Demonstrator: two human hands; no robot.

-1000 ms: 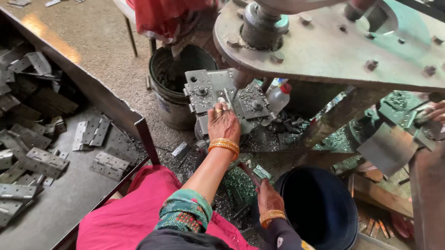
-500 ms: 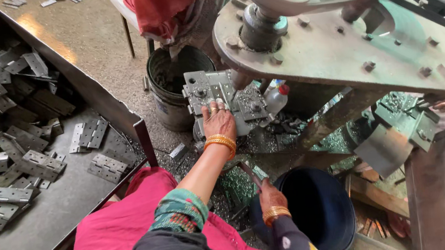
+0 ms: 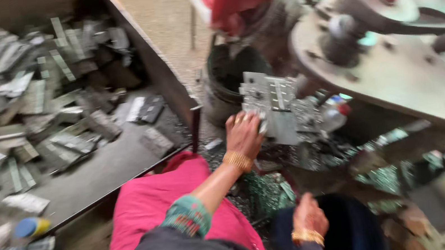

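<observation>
Workshop floor, dim, frame motion-blurred. Landmark: punched metal plate [image 3: 277, 107], standing near upright below the press table [image 3: 397, 75]. Left hand [image 3: 244, 134] at the plate's lower left edge, fingers curled onto it, gripping. Right hand [image 3: 309, 219] well below the plate, at the rim of a dark bucket [image 3: 354, 233]; blur hides how far open it is or whether it holds anything. Left of the plate, a tray [image 3: 104, 173] heaped with metal pieces [image 3: 34, 108]. Behind the plate, a second bucket [image 3: 228, 79].
</observation>
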